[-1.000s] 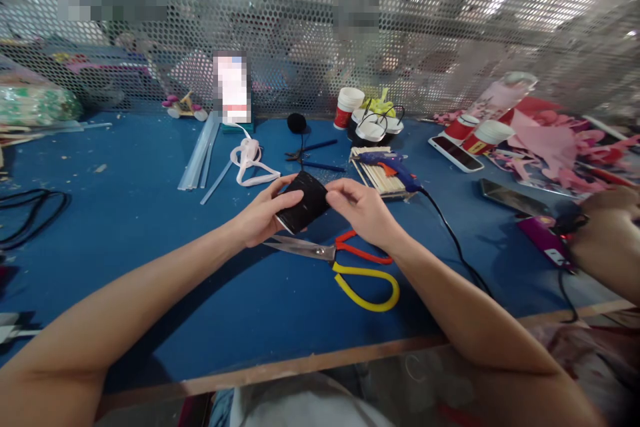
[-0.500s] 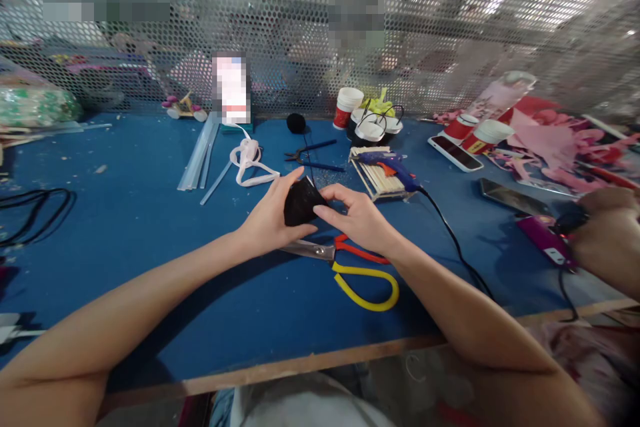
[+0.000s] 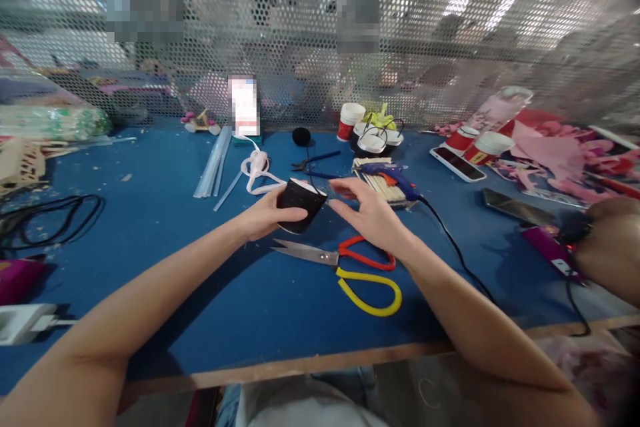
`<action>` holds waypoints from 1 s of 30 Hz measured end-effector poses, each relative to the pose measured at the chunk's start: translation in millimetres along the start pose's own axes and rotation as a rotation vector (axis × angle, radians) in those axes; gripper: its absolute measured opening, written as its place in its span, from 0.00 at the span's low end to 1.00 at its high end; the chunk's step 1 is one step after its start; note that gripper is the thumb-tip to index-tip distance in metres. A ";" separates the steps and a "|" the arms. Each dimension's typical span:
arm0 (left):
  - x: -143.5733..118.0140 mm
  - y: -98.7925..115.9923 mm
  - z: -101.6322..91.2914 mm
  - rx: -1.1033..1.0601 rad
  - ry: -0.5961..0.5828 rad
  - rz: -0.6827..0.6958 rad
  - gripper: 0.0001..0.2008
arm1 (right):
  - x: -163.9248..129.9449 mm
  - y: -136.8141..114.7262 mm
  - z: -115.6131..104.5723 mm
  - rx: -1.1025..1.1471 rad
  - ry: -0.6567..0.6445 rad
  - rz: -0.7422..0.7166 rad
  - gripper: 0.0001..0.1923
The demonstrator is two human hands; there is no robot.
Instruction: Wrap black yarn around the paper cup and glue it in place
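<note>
My left hand [image 3: 265,215] is wrapped round a cup [image 3: 300,207] covered in black cord, with a white rim showing, held tilted above the table. Just right of the cup, my right hand [image 3: 367,210] has its thumb and fingers apart and grips nothing that I can see. A thin black strand [image 3: 311,167] runs from near the cup's rim up toward a black ball of cord [image 3: 301,137]. Below the hands lie large scissors [image 3: 327,257] with one red and one yellow handle, their blades slightly parted.
Dark-handled pliers [image 3: 320,163] lie behind the cup. A blue glue gun [image 3: 395,172] rests on a stick rack, its cable trailing right. White ribbon [image 3: 257,163] and clear glue sticks [image 3: 213,167] are at left. Another person's hand [image 3: 610,247] is at far right, near phones.
My right hand has come off the cup and opened. The left hand has turned the cup, so its white rim shows more. The view has shifted slightly.
</note>
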State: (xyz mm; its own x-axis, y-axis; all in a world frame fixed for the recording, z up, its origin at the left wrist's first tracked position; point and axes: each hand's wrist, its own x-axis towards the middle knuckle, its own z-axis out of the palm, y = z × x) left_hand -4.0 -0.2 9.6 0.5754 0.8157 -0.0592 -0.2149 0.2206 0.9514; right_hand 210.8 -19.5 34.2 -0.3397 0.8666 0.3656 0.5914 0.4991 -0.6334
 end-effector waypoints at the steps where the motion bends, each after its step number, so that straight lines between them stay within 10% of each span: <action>1: 0.1 0.3 -0.5 0.032 0.045 0.023 0.32 | -2.0 -0.3 -0.8 -0.076 0.009 0.041 0.14; 8: 1.5 -1.7 -6.5 0.221 0.281 0.166 0.37 | -39.6 -4.9 -6.5 -0.236 -0.274 0.171 0.14; 14: 2.0 -2.2 1.0 0.397 0.344 0.232 0.36 | -44.6 -0.5 -6.3 -0.211 -0.227 0.151 0.11; 21: -4.1 -1.0 10.7 0.374 0.239 0.120 0.36 | -1.7 -9.8 1.9 -0.002 0.090 -0.093 0.10; 30: -5.2 0.0 12.8 0.444 0.091 0.032 0.30 | 8.4 -13.3 9.2 0.025 -0.067 -0.023 0.08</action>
State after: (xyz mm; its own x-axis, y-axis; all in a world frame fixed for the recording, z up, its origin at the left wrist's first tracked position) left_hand 3.0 -11.3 13.8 0.4982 0.8663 -0.0352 0.1392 -0.0399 0.9895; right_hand 193.3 -18.8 39.3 -0.4016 0.8524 0.3348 0.5648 0.5183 -0.6422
